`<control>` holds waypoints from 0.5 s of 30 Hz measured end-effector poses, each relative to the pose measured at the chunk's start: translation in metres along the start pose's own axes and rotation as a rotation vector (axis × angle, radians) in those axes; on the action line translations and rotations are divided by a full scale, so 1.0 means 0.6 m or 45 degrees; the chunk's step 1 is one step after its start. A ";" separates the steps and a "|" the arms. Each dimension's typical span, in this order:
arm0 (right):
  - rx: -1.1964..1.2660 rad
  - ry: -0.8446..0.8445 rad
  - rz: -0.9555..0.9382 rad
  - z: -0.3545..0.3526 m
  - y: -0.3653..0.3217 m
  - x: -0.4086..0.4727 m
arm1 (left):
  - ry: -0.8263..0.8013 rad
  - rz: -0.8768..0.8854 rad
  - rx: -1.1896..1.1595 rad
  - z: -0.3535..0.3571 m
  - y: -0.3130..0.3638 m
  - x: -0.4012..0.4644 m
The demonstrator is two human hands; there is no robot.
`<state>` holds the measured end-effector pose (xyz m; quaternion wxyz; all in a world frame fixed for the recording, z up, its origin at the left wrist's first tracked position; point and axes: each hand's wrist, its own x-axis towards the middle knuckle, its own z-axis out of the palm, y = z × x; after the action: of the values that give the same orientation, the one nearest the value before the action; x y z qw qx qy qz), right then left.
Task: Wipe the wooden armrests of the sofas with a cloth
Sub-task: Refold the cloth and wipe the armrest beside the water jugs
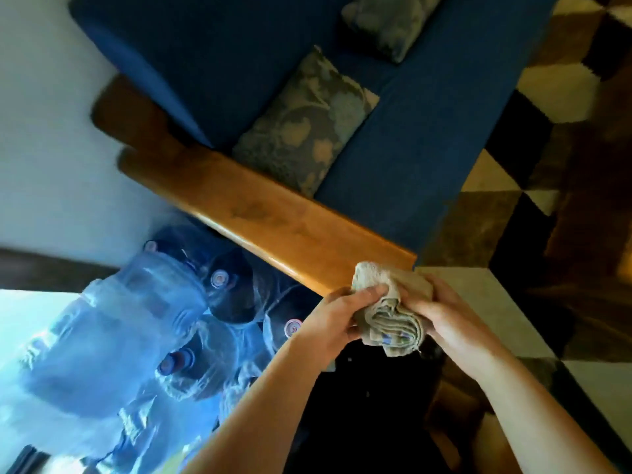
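A folded beige cloth (390,309) is held between both hands just at the near end of the wooden armrest (260,206). My left hand (338,316) grips its left side with the thumb on top. On the cloth's right side my right hand (451,319) clasps it. The armrest is a long orange-brown plank with dull smudges on its top, running from upper left to the cloth. It belongs to a blue sofa (427,124).
Two patterned grey cushions (304,121) lie on the sofa seat. Several large blue water bottles (136,323) stand on the floor left of the armrest, beside a white wall (44,131). A brown and cream checked rug (554,213) covers the floor at right.
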<state>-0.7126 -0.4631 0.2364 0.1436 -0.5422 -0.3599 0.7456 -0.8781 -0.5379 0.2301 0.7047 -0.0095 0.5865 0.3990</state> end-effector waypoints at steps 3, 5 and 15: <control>-0.161 -0.052 0.044 0.037 -0.045 0.002 | 0.013 0.117 -0.043 -0.026 0.027 -0.026; -0.329 -0.018 0.039 0.055 -0.068 0.003 | -0.004 0.153 -0.062 -0.029 0.036 -0.040; -1.538 -0.367 -0.735 0.140 -0.213 0.062 | 0.506 0.320 -0.528 -0.029 0.112 -0.021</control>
<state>-0.8259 -0.3831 0.3115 -0.0403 -0.3049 -0.8585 0.4104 -0.9305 -0.5075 0.2659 0.5043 -0.1583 0.6155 0.5846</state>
